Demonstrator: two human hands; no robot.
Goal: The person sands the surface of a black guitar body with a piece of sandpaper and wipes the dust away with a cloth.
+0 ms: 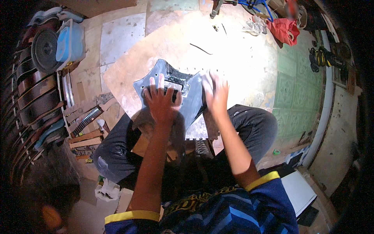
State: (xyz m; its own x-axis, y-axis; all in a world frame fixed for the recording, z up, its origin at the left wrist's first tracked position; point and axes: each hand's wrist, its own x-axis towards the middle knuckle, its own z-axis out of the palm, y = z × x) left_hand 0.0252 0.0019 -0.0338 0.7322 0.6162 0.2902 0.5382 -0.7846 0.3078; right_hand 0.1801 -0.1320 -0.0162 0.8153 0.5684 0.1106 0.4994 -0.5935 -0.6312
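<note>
A dark grey, angular electric guitar body (191,106) with pointed horns and routed cavities lies on a pale board (120,80) in front of me. My left hand (161,103) rests on it with fingers spread, beside the cavity near the middle. At its right edge is my right hand (215,93), its fingers pointing away from me and smeared by motion and glare. Whether anything is under those fingers cannot be made out.
Several curved guitar-like bodies (37,97) hang in a row at the left. Near them stands a blue container (70,43). Wood pieces and a coiled spring-like tube (86,121) lie by my left knee. A red bag (283,31) sits at the far right.
</note>
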